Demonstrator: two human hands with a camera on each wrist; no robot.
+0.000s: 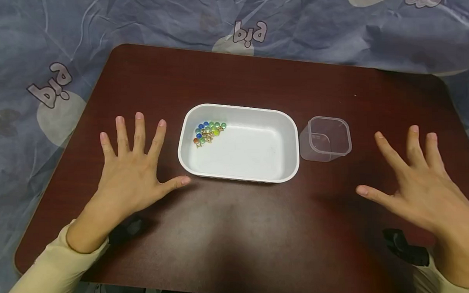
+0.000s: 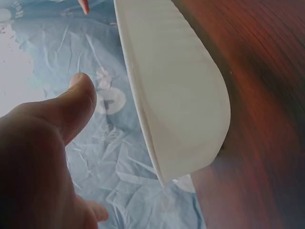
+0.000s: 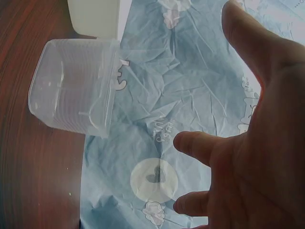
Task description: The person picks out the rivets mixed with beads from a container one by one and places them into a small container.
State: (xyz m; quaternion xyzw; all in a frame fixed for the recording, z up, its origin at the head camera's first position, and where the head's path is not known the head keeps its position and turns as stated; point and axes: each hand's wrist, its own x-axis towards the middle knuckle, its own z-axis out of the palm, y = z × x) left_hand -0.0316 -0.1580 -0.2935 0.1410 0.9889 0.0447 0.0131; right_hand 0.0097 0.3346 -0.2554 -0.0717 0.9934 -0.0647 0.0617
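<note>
A white rectangular tray [image 1: 242, 159] sits mid-table, with several glass marbles [image 1: 212, 125] in blue, green and orange and several small gold-coloured pieces [image 1: 207, 136] gathered in its left end. Touching or almost touching its right side stands a clear plastic container [image 1: 327, 137], open at the top. To the left of the tray my left hand [image 1: 131, 180] is spread palm down, its thumb close to the tray's near left corner. My right hand [image 1: 426, 187] is spread to the right of the container. Both hands hold nothing. The left wrist view shows the tray's outer wall [image 2: 186, 90] beyond the thumb.
The dark reddish-brown table [image 1: 237, 232] has rounded corners. A crumpled blue-grey printed cloth [image 1: 168, 19] lies behind and beside it. A dark device [image 1: 406, 246] is strapped at my right wrist.
</note>
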